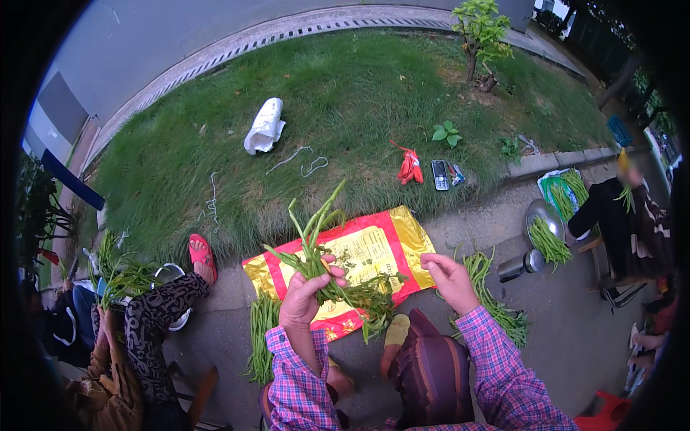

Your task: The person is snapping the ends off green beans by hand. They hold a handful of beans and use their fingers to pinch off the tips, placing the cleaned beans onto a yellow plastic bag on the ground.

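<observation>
Bunch of stems (313, 248), long, slim, bright green, darker leafy ends (374, 298) drooping right, held above red-and-gold sheet (370, 248). Left hand (298, 302): grip clamped round the stems. Right hand (453, 284): off the bunch, thumb near fingertips, can't tell if grip is fully together. Straight green pile (263, 337) left of sheet, looser leafy pile (496, 302) right, both on pavement (553, 330).

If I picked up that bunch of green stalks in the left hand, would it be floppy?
Partly: the leafy ends look likely to flop, since they droop. The green stalks seem stiffer, poking out fairly straight past the left hand. It's probably light, because one hand holds it.
</observation>
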`<state>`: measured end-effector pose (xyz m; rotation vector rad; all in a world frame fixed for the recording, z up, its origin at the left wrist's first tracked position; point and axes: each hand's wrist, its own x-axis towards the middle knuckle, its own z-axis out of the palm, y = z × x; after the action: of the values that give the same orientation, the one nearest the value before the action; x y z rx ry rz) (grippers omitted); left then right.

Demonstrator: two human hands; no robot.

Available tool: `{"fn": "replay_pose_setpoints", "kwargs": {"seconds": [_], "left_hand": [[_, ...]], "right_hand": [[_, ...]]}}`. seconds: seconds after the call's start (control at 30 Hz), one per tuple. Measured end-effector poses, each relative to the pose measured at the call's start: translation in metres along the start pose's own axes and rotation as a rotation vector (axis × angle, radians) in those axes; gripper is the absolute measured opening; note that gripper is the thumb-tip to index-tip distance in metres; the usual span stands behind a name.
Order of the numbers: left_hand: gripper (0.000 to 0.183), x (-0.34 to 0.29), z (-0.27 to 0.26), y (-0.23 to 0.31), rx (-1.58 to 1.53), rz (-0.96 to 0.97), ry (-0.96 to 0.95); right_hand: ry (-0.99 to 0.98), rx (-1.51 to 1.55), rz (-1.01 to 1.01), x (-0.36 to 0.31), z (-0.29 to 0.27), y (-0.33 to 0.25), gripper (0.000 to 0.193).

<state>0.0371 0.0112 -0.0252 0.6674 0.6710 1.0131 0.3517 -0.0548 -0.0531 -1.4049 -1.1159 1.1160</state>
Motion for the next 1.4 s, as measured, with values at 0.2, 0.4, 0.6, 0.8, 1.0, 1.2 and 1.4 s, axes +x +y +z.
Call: {"fn": "replay_pose_setpoints", "kwargs": {"seconds": [0.2, 0.4, 0.6, 0.8, 1.0, 1.2, 1.4], "left_hand": [[0.04, -0.056, 0.051, 0.052, 0.018, 0.039, -0.262], [0.04, -0.123, 0.068, 0.08, 0.086, 0.064, -0.255], [0.046, -0.166, 0.063, 0.088, 0.126, 0.06, -0.384], [0.046, -0.18, 0.071, 0.077, 0.074, 0.088, -0.256], [0.021, -0.175, 0.054, 0.063, -0.118, 0.235, 0.094], [0.013, -0.162, 0.018, 0.06, -0.299, 0.366, 0.387], [0.015, -0.165, -0.015, 0.095, -0.405, 0.476, 0.546]], "right_hand": [[-0.3, 0.165, -0.144, -0.015, 0.064, -0.128, 0.026], [-0.277, 0.242, -0.147, -0.057, 0.114, -0.182, 0.027], [-0.415, 0.622, 0.326, -0.063, 0.136, -0.182, 0.045], [-0.336, 0.892, 0.159, -0.066, 0.139, -0.202, 0.029], [-0.23, 0.888, 0.14, -0.072, 0.127, -0.206, 0.028], [-0.105, 0.892, 0.074, -0.055, 0.094, -0.21, 0.027], [-0.027, 0.892, -0.009, -0.02, 0.039, -0.206, 0.019]]}}
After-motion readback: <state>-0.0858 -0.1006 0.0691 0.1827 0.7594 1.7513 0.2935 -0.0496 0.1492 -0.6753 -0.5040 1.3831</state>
